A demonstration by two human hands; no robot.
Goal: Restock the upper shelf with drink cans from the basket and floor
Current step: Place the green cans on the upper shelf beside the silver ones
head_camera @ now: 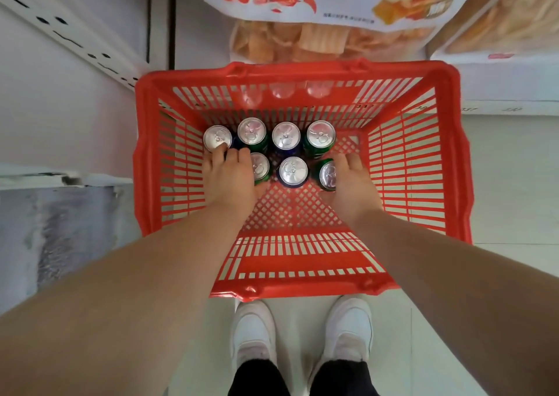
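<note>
A red plastic basket (423, 159) stands on the floor in front of me. Inside it, several upright drink cans with silver tops form two rows, some green (251, 131), some blue (292, 170). My left hand (228, 178) reaches down at the front left of the cluster. Its fingers curl down between the rows round a can hidden under the palm, and the fingertips touch the back left can (217, 137). My right hand (354, 184) grips the front right green can (327, 175) from its right side.
White shelving (60, 48) rises on the left, with a lower ledge (54, 181) beside the basket. Large snack bags (302, 8) hang over the basket's far rim, and a white box (499, 63) sits at the right. My white shoes (302, 335) stand on the tiled floor behind the basket.
</note>
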